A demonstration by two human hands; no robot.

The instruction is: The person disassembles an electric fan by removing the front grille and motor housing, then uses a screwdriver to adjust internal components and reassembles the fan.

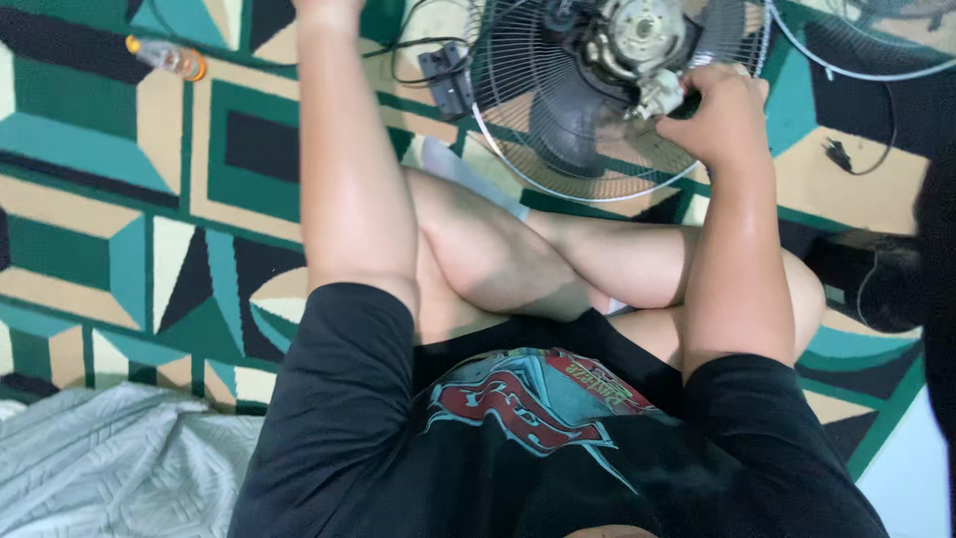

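Note:
A fan with a wire guard [518, 149] lies on the patterned carpet in front of my crossed legs, its bare motor [637, 40] exposed at the middle. My right hand [722, 115] is closed around the small metal part at the motor's lower right side. My left forearm stretches up the left side, and my left hand [329, 6] is cut off by the top edge, so its fingers are hidden.
A small bottle with an orange cap [167, 58] lies top left. A black plug block [448, 80] with cables sits beside the guard. Another wire guard [856, 60] lies top right, a dark object [886, 284] at right, and grey cloth [110, 458] bottom left.

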